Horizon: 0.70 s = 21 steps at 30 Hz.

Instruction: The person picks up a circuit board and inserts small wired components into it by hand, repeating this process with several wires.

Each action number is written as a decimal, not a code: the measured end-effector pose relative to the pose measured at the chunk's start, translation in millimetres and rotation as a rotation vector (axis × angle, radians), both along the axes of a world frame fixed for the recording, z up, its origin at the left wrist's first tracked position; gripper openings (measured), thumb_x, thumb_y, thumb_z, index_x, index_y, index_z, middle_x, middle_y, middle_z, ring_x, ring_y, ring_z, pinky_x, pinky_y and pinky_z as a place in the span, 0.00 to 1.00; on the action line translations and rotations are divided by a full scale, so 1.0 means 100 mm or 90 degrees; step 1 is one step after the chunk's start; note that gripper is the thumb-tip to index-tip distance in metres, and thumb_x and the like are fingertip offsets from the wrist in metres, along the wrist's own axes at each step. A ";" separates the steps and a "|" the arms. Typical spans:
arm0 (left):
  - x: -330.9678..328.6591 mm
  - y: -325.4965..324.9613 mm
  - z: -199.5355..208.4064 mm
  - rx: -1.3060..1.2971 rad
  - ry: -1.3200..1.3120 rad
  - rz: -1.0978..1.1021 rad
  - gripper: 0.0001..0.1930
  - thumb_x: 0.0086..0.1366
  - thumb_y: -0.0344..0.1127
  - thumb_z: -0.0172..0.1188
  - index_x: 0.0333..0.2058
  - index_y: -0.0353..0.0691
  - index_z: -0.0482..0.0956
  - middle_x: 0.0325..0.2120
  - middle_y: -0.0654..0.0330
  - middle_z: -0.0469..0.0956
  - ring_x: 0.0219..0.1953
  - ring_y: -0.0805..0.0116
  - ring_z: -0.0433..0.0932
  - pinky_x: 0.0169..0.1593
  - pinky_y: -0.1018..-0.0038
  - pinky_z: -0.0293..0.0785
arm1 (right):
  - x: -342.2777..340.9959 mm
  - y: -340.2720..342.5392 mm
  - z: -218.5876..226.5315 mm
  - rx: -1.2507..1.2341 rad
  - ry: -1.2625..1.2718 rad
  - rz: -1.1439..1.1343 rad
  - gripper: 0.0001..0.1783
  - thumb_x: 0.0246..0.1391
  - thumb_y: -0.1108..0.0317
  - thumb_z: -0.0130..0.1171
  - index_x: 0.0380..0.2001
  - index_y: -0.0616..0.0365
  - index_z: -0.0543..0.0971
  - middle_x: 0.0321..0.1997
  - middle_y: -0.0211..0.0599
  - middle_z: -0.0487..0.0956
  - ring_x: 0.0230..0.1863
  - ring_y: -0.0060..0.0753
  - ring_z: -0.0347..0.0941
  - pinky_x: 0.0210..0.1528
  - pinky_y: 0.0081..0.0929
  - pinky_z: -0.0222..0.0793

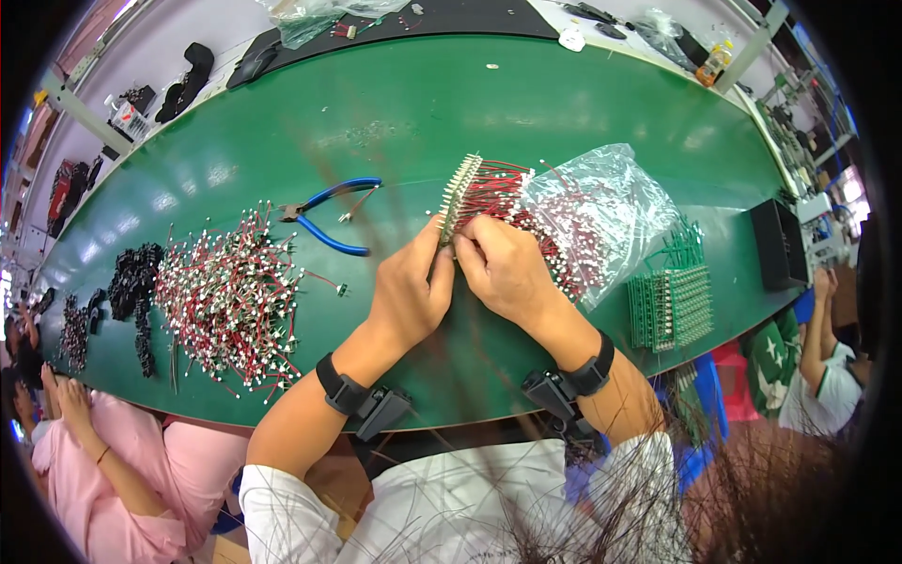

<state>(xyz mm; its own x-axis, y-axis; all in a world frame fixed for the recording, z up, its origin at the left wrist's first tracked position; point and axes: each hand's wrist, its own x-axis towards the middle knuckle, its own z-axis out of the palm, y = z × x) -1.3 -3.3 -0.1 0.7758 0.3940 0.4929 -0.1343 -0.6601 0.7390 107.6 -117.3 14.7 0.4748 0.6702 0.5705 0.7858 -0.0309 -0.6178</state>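
A narrow circuit board strip (460, 195), edged with a row of pale pins, stands tilted between my hands. My left hand (411, 279) is closed on its near end, thumb and fingers pressed together. My right hand (510, 270) is closed too, its fingertips bent in against the strip's right side; whatever they pinch is hidden. Red wire leads (498, 193) with white connector ends fan out just beyond my right hand. Some of them run under a clear plastic bag (606, 211).
Blue-handled pliers (334, 249) and a large heap of red-and-white wire leads (230, 291) lie left. Black parts (136, 273) are beyond them. At right are stacked green circuit boards (672, 305) and a black bin (778, 244). Other people (122, 470) sit on both sides of the green table (413, 103).
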 end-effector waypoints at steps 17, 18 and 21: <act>0.08 0.10 -0.01 -0.469 -0.054 -0.025 0.16 0.70 0.22 0.49 0.54 0.27 0.72 0.47 0.55 0.79 0.50 0.69 0.79 0.55 0.74 0.75 | 0.33 -0.18 0.23 0.019 0.095 -0.014 0.11 0.57 0.70 0.60 0.23 0.64 0.78 0.18 0.40 0.75 0.21 0.33 0.75 0.25 0.28 0.68; 0.08 0.15 -0.02 -0.475 -0.034 -0.013 0.15 0.70 0.22 0.48 0.54 0.28 0.71 0.47 0.55 0.79 0.50 0.67 0.79 0.55 0.73 0.76 | 0.33 -0.18 0.25 -0.029 0.052 -0.044 0.11 0.56 0.68 0.60 0.23 0.64 0.79 0.17 0.39 0.74 0.20 0.34 0.74 0.25 0.28 0.69; 0.09 0.18 -0.03 -0.539 -0.049 -0.006 0.16 0.70 0.23 0.48 0.55 0.29 0.71 0.48 0.54 0.79 0.50 0.66 0.80 0.55 0.73 0.77 | 0.33 -0.17 0.18 -0.136 0.010 -0.087 0.10 0.53 0.63 0.64 0.29 0.61 0.81 0.21 0.38 0.75 0.22 0.41 0.74 0.29 0.31 0.71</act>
<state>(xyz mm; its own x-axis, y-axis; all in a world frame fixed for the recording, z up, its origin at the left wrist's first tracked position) 7.8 15.1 -3.2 0.7569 0.6479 0.0860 -0.2074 0.1134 0.9717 140.4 -133.9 32.2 0.5770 0.7036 0.4147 0.7558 -0.2677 -0.5975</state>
